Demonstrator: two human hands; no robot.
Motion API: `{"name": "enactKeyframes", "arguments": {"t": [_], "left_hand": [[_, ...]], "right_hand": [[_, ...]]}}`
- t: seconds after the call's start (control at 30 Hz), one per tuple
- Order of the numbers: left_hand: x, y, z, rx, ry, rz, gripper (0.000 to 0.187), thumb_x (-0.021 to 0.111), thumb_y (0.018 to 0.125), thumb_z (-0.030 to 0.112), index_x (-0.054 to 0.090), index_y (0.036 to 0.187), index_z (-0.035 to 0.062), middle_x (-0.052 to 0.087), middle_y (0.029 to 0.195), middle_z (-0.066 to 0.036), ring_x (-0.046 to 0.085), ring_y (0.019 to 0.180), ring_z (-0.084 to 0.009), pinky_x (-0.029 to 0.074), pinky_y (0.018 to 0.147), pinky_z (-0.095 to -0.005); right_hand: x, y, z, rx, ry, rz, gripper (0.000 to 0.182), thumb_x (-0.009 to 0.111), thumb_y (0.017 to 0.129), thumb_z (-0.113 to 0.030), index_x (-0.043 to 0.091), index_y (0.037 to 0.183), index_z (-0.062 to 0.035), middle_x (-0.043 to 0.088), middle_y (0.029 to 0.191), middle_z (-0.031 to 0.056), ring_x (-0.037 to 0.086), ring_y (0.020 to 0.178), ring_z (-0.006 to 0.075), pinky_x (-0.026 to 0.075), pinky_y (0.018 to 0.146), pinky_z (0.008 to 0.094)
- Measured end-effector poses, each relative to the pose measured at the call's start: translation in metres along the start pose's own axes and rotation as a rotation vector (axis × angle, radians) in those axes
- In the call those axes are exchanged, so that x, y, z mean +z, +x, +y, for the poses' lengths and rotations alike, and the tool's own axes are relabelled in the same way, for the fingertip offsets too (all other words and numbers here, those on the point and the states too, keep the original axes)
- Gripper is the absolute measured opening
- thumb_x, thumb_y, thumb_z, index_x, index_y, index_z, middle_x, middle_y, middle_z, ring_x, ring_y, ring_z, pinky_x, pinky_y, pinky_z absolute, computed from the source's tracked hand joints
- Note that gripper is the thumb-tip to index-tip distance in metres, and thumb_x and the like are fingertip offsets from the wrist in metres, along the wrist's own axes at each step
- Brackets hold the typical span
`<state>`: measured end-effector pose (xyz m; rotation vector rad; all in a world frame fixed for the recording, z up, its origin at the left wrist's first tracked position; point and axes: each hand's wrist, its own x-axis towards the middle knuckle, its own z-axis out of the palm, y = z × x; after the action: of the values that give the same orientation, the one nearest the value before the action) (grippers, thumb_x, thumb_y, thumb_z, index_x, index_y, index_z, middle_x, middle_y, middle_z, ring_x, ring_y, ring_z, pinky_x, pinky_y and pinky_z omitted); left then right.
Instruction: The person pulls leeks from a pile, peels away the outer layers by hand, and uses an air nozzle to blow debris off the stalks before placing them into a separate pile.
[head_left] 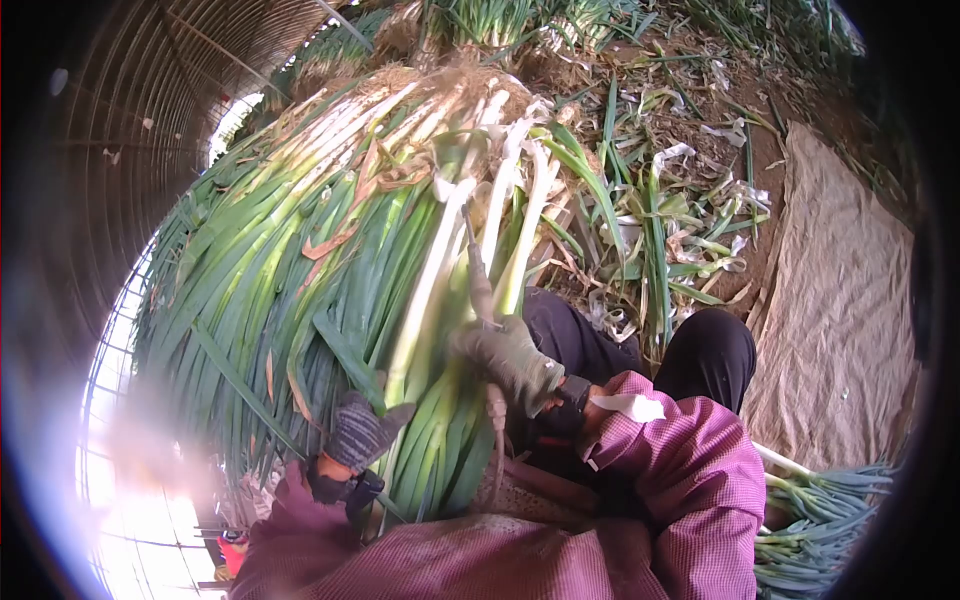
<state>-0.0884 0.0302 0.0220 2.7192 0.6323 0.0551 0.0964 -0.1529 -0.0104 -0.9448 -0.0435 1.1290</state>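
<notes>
A large pile of long green onions [300,230] lies at the left and middle, white root ends toward the top and green leaves toward me. My gloved left hand [365,430] is at the leaves near the bottom, its thumb stretched out to the right beside a pale stalk [425,285]. Farther right, my gloved right hand [510,362] is closed round a thin air-gun-like tool [478,275], whose narrow tip points up toward the white stalks. A hose [498,430] hangs down below that hand.
Peeled skins and loose leaves [660,220] litter the soil at the right. A beige cloth [835,300] lies farther right, above more onions [815,530]. My dark-clothed knee [708,350] is near the middle. Wire mesh [150,130] curves along the left.
</notes>
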Motion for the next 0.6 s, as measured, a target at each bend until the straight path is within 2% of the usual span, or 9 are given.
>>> {"name": "enactKeyframes", "arguments": {"t": [0.1, 0.13, 0.23, 0.33, 0.4, 0.5, 0.53, 0.6], "left_hand": [[0.009, -0.007, -0.013, 0.072, -0.036, 0.023, 0.060, 0.074, 0.078, 0.032, 0.055, 0.115, -0.0104, 0.061, 0.104, -0.030, 0.060, 0.099, -0.0420, 0.047, 0.088, -0.0421], [0.015, -0.005, -0.016, 0.211, 0.078, 0.100, 0.038, 0.071, 0.077, 0.014, 0.057, 0.108, -0.0040, 0.061, 0.089, -0.019, 0.060, 0.082, -0.0318, 0.048, 0.076, -0.0402], [0.018, -0.005, -0.016, 0.261, 0.134, 0.116, 0.035, 0.069, 0.078, 0.012, 0.058, 0.108, -0.0021, 0.062, 0.085, -0.018, 0.061, 0.077, -0.0318, 0.049, 0.071, -0.0401], [0.016, -0.005, -0.012, 0.312, 0.220, 0.102, 0.033, 0.067, 0.078, 0.011, 0.059, 0.108, -0.0007, 0.062, 0.082, -0.017, 0.061, 0.075, -0.0319, 0.049, 0.070, -0.0399], [0.013, -0.008, -0.007, 0.321, 0.116, 0.128, 0.034, 0.066, 0.078, 0.011, 0.058, 0.109, -0.0005, 0.063, 0.084, -0.017, 0.062, 0.075, -0.0304, 0.050, 0.071, -0.0393], [0.020, -0.014, -0.023, 0.267, 0.000, 0.114, 0.036, 0.066, 0.078, 0.009, 0.058, 0.111, -0.0009, 0.063, 0.087, -0.017, 0.062, 0.077, -0.0283, 0.050, 0.073, -0.0381], [0.022, -0.017, -0.029, 0.236, -0.031, 0.103, 0.037, 0.066, 0.077, 0.008, 0.057, 0.112, -0.0011, 0.064, 0.088, -0.017, 0.062, 0.078, -0.0277, 0.050, 0.074, -0.0376], [0.017, -0.016, -0.028, 0.245, -0.002, 0.057, 0.043, 0.067, 0.076, 0.013, 0.056, 0.114, -0.0034, 0.062, 0.095, -0.021, 0.062, 0.085, -0.0344, 0.050, 0.077, -0.0407]], "right_hand": [[0.007, -0.007, -0.005, 0.028, 0.014, 0.008, 0.038, 0.066, 0.080, -0.013, 0.054, 0.109, 0.0094, 0.061, 0.079, 0.0121, 0.048, 0.038, 0.0166, 0.041, 0.034, 0.0296], [0.010, -0.011, -0.007, 0.044, 0.000, 0.006, 0.038, 0.066, 0.080, -0.013, 0.054, 0.108, 0.0108, 0.060, 0.078, 0.0123, 0.047, 0.036, 0.0168, 0.040, 0.031, 0.0299], [0.011, 0.002, 0.002, -0.070, -0.014, 0.026, 0.040, 0.064, 0.080, -0.011, 0.051, 0.107, 0.0154, 0.060, 0.076, 0.0132, 0.044, 0.031, 0.0163, 0.039, 0.025, 0.0298], [-0.004, 0.028, 0.001, -0.107, 0.077, -0.032, 0.058, 0.062, 0.079, -0.009, 0.041, 0.130, 0.0096, 0.059, 0.074, 0.0126, 0.044, 0.031, 0.0161, 0.039, 0.023, 0.0284], [-0.008, 0.026, -0.008, -0.106, 0.020, -0.029, 0.072, 0.061, 0.079, -0.009, 0.026, 0.143, -0.0033, 0.057, 0.073, 0.0111, 0.046, 0.034, 0.0160, 0.039, 0.026, 0.0274], [-0.007, 0.030, -0.009, -0.185, -0.074, -0.048, 0.092, 0.059, 0.079, -0.007, 0.004, 0.151, -0.0246, 0.056, 0.072, 0.0087, 0.048, 0.041, 0.0160, 0.040, 0.031, 0.0265], [-0.007, 0.024, -0.010, -0.173, -0.078, -0.070, 0.089, 0.060, 0.080, -0.007, 0.008, 0.151, -0.0225, 0.057, 0.074, 0.0091, 0.050, 0.045, 0.0163, 0.042, 0.036, 0.0272], [-0.004, 0.008, -0.014, -0.154, -0.088, -0.117, 0.084, 0.061, 0.080, -0.007, 0.016, 0.150, -0.0184, 0.059, 0.077, 0.0099, 0.054, 0.054, 0.0168, 0.045, 0.046, 0.0286]]}}
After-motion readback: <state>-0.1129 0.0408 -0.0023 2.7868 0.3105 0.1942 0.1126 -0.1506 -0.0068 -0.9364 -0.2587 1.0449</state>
